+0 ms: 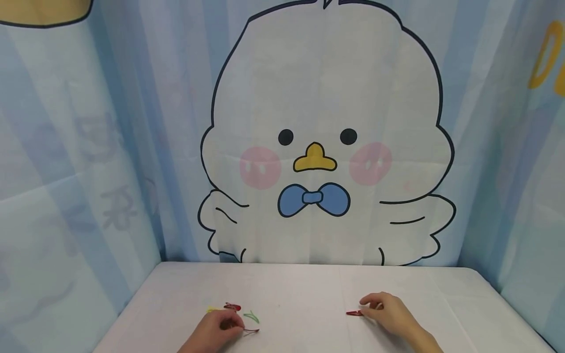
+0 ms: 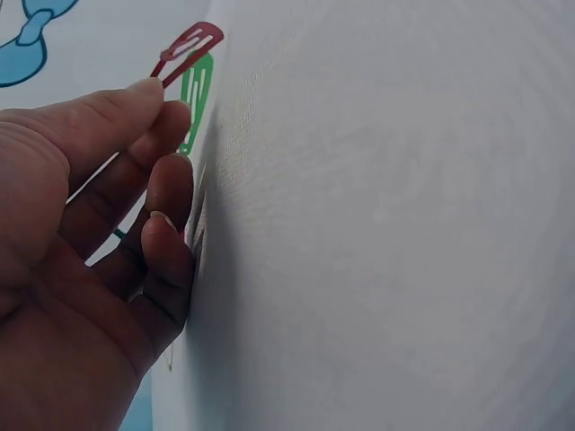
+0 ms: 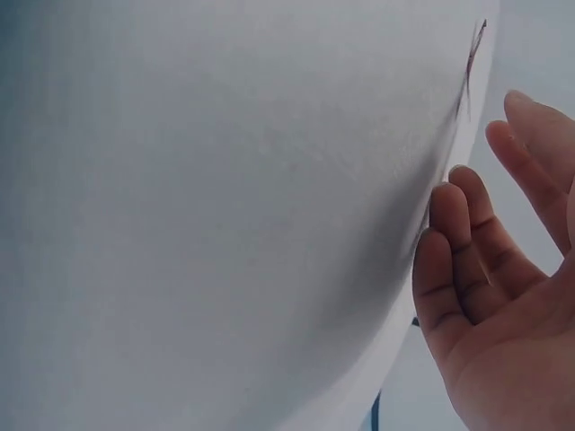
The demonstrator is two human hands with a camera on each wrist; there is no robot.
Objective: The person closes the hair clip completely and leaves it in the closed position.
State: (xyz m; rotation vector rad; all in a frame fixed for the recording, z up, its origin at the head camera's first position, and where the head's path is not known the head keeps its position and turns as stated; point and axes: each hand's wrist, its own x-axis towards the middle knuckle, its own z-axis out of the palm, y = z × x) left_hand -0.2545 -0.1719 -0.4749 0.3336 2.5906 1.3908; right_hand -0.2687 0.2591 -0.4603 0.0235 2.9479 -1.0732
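Observation:
My left hand (image 1: 217, 329) pinches a dark red snap hair clip (image 2: 194, 45) between thumb and index finger, low over the table. Just beyond that hand lie a green hair clip (image 1: 252, 317), another red clip (image 1: 232, 307) and a yellow one (image 1: 212, 309), partly hidden by the hand. Over on the right side, my right hand (image 1: 390, 313) is held beside a separate red hair clip (image 1: 353, 313) on the table. In the right wrist view its fingers (image 3: 436, 269) are loosely bent with nothing between them, and the thumb and index finger stand apart.
A white-covered table (image 1: 304, 294) runs back to a curtain (image 1: 326, 98) printed with a big white chick. Side curtains (image 1: 79, 171) hang along the table's left and right. The stretch of table between my hands shows bare cloth.

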